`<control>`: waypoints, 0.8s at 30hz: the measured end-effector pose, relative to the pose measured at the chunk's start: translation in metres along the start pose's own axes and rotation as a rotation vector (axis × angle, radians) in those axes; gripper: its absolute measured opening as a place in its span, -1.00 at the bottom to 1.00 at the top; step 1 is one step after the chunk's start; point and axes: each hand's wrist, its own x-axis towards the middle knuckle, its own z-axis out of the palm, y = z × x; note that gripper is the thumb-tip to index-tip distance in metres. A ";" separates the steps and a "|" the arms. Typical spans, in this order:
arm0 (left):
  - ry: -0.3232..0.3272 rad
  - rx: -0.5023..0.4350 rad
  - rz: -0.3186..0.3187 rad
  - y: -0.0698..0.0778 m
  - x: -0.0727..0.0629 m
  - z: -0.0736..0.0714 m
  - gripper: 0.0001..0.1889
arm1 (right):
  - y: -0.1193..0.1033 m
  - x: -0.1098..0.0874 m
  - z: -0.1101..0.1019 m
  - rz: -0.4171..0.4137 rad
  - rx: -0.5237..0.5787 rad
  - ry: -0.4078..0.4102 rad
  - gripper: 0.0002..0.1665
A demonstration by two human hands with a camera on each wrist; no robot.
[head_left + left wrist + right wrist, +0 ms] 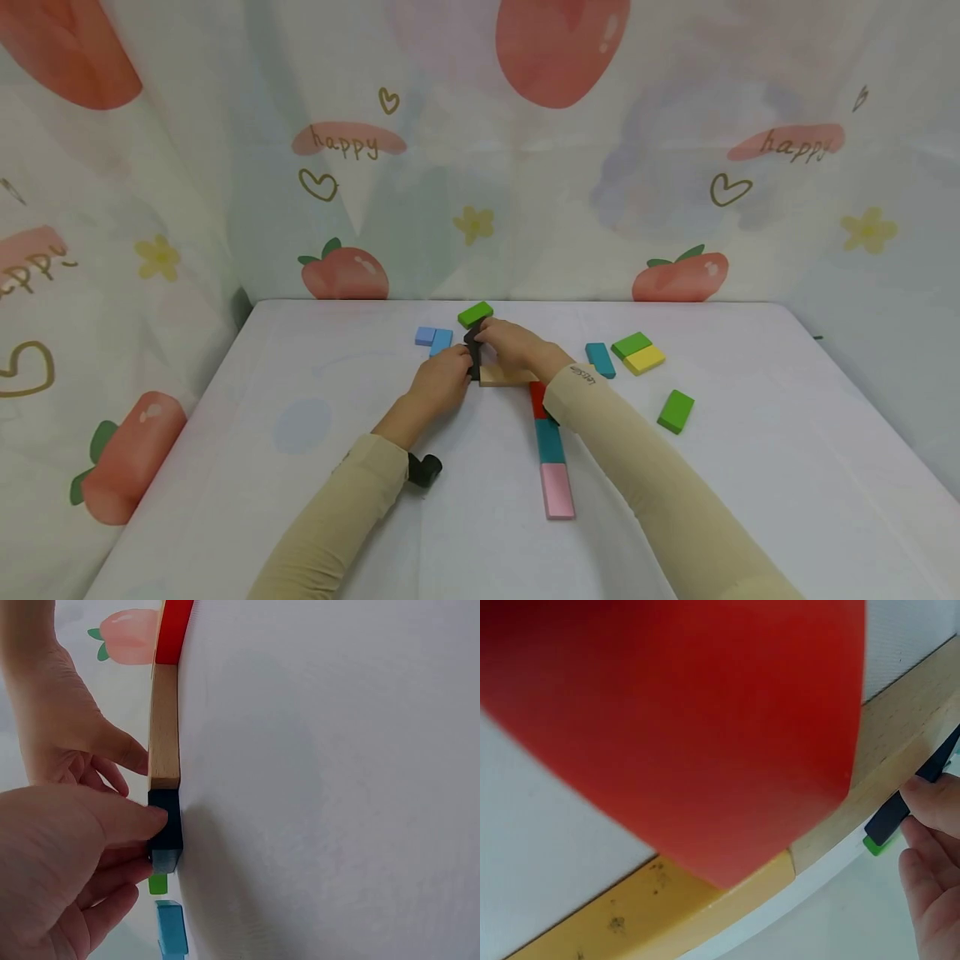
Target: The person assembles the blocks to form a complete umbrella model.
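My left hand (442,380) pinches a dark navy block (166,825) between thumb and fingers, at the left end of a plain wood block (502,377). Just beyond, my right hand (517,346) pinches a second dark block (891,817), held at a slant behind the first. A red block (538,402), a teal block (551,442) and a pink block (557,492) run toward me in a line from the wood block. In the right wrist view, the red block fills much of the picture and a yellow block (630,922) adjoins the wood one.
Behind my hands lies a green block (476,314); two blue blocks (441,342) sit to their left. At the right are a teal piece (600,360), a green and a yellow block (645,360) side by side, and another green block (677,412). A printed cloth hangs behind the white table (315,517).
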 end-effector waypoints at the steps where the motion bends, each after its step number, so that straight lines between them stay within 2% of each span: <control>1: 0.008 -0.003 0.003 0.000 0.000 0.000 -0.86 | 0.000 0.000 0.000 0.001 0.000 0.001 -0.47; 7: 0.020 -0.023 -0.012 0.002 0.003 -0.002 -0.84 | 0.000 0.000 0.000 0.025 -0.006 0.007 -0.46; 14: 0.006 -0.016 -0.014 0.003 0.005 -0.002 -0.82 | 0.000 -0.003 -0.003 0.044 0.053 0.012 -0.45; 17: -0.001 -0.017 -0.015 0.003 0.005 -0.001 -0.80 | 0.004 -0.006 -0.005 0.046 0.042 0.020 -0.44; 24: -0.023 -0.020 -0.053 0.003 0.006 0.000 -0.72 | 0.019 -0.018 -0.012 0.117 0.044 0.029 -0.44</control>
